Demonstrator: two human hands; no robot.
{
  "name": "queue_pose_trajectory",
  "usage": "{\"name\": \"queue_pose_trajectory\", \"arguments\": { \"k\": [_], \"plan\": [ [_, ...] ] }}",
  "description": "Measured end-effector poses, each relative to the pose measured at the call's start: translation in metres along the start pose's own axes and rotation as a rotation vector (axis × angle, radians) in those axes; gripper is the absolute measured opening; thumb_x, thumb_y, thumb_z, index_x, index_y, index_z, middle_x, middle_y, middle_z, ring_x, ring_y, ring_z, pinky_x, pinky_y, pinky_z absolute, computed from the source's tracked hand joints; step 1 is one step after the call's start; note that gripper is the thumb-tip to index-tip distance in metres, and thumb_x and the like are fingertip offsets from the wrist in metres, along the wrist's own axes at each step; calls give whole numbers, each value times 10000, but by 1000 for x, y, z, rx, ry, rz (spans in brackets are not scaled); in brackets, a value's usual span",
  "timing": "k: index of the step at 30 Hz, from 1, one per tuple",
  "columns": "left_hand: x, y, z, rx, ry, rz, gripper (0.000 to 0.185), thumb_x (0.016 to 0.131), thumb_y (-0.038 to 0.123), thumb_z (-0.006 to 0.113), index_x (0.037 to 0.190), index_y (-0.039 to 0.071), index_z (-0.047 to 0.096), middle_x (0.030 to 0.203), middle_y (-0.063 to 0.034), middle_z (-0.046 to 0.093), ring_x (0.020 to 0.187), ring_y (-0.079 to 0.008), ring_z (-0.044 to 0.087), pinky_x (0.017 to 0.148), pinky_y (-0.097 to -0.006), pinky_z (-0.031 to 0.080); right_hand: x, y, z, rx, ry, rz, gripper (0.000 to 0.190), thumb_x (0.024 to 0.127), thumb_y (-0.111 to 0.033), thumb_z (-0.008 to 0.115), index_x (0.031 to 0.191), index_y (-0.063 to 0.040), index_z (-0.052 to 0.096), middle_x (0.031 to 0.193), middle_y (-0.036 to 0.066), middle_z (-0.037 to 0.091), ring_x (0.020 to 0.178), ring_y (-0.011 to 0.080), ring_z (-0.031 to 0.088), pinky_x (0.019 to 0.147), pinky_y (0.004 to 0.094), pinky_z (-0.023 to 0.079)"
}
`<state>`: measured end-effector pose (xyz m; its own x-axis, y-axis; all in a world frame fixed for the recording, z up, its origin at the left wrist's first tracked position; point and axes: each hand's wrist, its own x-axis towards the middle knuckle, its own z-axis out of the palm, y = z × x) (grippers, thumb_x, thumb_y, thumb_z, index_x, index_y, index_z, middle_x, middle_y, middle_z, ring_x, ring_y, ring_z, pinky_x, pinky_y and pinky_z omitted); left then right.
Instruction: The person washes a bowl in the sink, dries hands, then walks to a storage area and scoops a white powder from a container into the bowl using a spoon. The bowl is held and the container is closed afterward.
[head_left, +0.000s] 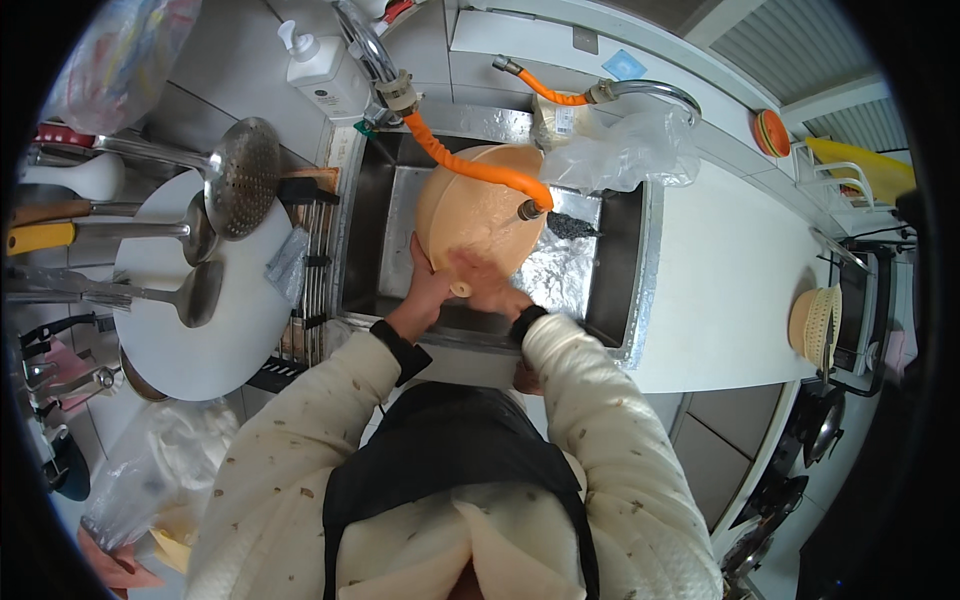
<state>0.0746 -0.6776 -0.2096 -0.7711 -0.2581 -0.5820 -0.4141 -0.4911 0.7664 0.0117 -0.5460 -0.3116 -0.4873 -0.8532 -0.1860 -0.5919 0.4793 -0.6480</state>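
Note:
A peach-coloured plastic basin (454, 206) stands tilted in the stainless steel sink (375, 180). My left hand (427, 291) grips its near left side. Motion blurs my right hand (487, 283), which lies against the near part of the basin; its fingers cannot be made out. Between the hands shows a small round peach-coloured end with a hole (460, 289). An orange hose (480, 171) on the faucet arches over the basin, and water runs from its metal tip. On the sink floor, right of the basin, lies a dark scouring pad (573, 225).
Left hang a skimmer (241, 176) and several ladles and turners before a round white board (172, 360). A white pump bottle (328, 79) stands behind the sink. Clear plastic bags (619, 154) lie at its back right. A yellowish basket (814, 326) sits on the right counter (720, 300).

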Motion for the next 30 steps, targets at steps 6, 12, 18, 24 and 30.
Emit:
{"name": "queue_pose_trajectory", "arguments": {
  "k": [6,12,18,24,30],
  "plan": [
    [-4,42,-21,141,-167,-123,843,749,6,518,1448,156,71,1353,-143,372,1158,-274,523,773,-424,563,-21,38,-24,-171,71,-102,463,840,-125,504,1297,-54,485,1348,140,484,1292,253,417,1068,353,340],
    [-30,74,-13,163,-132,-76,847,771,4,504,1465,172,48,1363,-135,368,1147,-269,531,767,-397,566,-37,16,-76,-567,238,-269,469,797,-101,523,1265,-71,541,1268,126,564,1272,249,443,1094,403,302],
    [11,-17,-11,105,30,191,859,803,-52,441,1494,203,0,1403,-129,331,1227,-238,453,779,-340,552,-18,-70,-57,381,55,-151,662,789,-254,576,1387,-45,383,1485,126,323,1405,296,247,1139,394,218],
    [-16,29,-22,150,-143,-35,832,813,-39,402,1494,219,-2,1402,-130,335,1192,-240,487,763,-348,557,-15,17,-79,-469,-115,-130,791,747,-432,608,1435,-150,339,1493,59,318,1395,240,252,1145,446,167],
    [-5,14,-6,64,-35,-24,821,791,14,463,1476,220,59,1363,-117,380,1137,-256,540,709,-370,572,-16,31,-14,-735,178,-149,596,830,-272,570,1388,-132,413,1418,84,431,1315,316,381,1107,456,259]
  ]
}}
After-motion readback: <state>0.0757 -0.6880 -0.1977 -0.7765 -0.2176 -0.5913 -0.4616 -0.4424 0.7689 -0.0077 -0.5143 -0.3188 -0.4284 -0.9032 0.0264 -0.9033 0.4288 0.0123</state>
